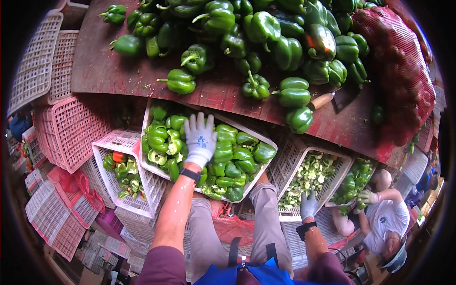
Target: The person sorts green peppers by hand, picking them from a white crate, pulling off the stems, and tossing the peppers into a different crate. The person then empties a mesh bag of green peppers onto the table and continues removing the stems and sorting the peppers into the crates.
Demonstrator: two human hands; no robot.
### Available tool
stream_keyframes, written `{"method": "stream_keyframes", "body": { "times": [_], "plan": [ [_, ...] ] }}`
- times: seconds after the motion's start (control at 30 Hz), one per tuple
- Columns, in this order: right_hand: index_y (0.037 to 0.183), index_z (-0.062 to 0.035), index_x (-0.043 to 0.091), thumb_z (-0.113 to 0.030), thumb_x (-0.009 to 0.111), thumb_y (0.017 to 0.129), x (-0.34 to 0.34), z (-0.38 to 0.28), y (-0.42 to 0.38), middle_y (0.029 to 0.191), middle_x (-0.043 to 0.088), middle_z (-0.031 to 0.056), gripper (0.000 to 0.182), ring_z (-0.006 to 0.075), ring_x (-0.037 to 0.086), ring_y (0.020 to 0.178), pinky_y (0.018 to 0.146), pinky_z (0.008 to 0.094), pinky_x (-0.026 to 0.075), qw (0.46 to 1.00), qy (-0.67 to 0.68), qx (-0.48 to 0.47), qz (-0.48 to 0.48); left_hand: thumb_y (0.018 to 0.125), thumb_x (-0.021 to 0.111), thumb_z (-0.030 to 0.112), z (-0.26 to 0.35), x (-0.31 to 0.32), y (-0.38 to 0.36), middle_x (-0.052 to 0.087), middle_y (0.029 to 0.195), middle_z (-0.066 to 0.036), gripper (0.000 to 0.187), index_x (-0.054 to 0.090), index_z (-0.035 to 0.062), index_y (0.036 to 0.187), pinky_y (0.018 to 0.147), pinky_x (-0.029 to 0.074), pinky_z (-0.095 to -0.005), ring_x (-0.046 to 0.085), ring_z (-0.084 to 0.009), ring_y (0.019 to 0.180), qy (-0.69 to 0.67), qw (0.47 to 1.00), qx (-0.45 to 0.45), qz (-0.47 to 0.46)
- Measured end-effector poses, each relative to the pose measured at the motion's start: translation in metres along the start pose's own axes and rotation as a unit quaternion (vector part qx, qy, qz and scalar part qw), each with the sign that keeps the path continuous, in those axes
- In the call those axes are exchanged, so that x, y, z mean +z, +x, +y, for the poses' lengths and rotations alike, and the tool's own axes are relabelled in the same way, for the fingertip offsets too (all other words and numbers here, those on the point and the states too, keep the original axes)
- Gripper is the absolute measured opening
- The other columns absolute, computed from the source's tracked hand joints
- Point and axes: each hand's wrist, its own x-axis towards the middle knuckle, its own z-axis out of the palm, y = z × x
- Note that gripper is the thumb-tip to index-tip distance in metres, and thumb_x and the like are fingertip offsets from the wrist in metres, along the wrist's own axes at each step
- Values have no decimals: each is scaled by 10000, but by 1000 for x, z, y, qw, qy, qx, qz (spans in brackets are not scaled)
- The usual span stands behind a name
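My left hand, in a pale work glove, lies with its fingers spread on the green pepper pieces in the white crate before me. My right hand, gloved too, hangs low at the near edge of a crate of pale green scraps; its fingers are extended and I see nothing in them. Whole green peppers are heaped on the reddish board above. A knife with a wooden handle rests near the board's front edge.
Left of the middle crate is another crate with pepper pieces, near stacked pink crates. A red mesh sack lies on the board's right. At lower right, a co-worker in a white shirt sits by a crate of peppers.
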Motion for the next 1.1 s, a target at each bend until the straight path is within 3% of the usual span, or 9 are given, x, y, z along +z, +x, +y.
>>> {"method": "stream_keyframes", "body": {
  "times": [0.13,0.2,0.33,0.4,0.57,0.7,0.8,0.97,1.1],
  "plan": [
    [1284,-29,562,-323,668,871,32,55,21,868,686,234,518,359,662,802,754,449,497,997,-26,-39,65,901,592,429,12,18,-14,377,1526,-185,722,373,93,1502,1152,185,-596,328,-434,1388,-106,994,0,-29],
    [1366,-33,518,-366,635,873,33,62,23,1096,670,295,606,436,645,1023,915,473,479,997,-15,-46,67,924,540,492,17,17,-20,378,1534,-161,715,389,88,1495,1147,179,-609,326,-437,1390,-69,998,-7,7],
    [1352,-34,517,-264,621,838,7,33,21,1288,565,274,573,436,573,1157,970,475,464,985,-146,36,-80,929,510,539,28,11,-13,379,1543,-128,705,435,97,1474,1170,153,-597,275,-426,1426,91,991,27,-93],
    [1314,-34,543,-204,632,844,-2,23,18,1304,545,264,508,431,576,1138,965,473,470,990,-135,26,-24,923,537,506,26,17,-12,382,1537,-130,681,453,97,1460,1172,150,-601,262,-426,1432,76,993,24,-84],
    [1211,-17,584,-96,651,861,-14,-76,-16,1166,608,216,365,401,575,1101,983,442,452,941,-5,-337,38,924,534,436,31,5,-23,381,1512,-198,627,469,78,1434,1145,197,-613,306,-456,1395,-15,998,-47,46],
    [1176,-23,622,-89,639,875,-2,-157,-50,1112,641,181,308,355,618,1039,916,403,493,924,190,-316,-99,901,575,410,84,-1,-24,373,1499,-237,639,466,78,1437,1147,201,-622,305,-489,1381,-51,991,-78,95],
    [1168,-38,627,-69,688,822,-24,-195,-56,1176,634,175,352,351,611,1088,935,407,485,876,127,-465,-14,882,603,418,91,44,-17,370,1494,-258,616,517,92,1398,1173,135,-630,242,-498,1422,4,996,-92,15],
    [1357,-44,488,-108,788,718,-97,-265,-21,1407,444,239,709,425,453,1275,1060,499,371,811,74,-541,212,870,608,411,96,62,-11,336,1507,-294,604,549,90,1377,1180,108,-626,208,-509,1436,24,993,-116,5],
    [1372,-90,494,-150,816,650,-145,-343,13,1354,489,209,792,380,482,1245,1027,480,404,734,-100,-638,210,882,590,448,96,56,-11,336,1514,-281,618,541,101,1391,1189,94,-608,200,-496,1442,43,993,-112,-6]
  ]
}}
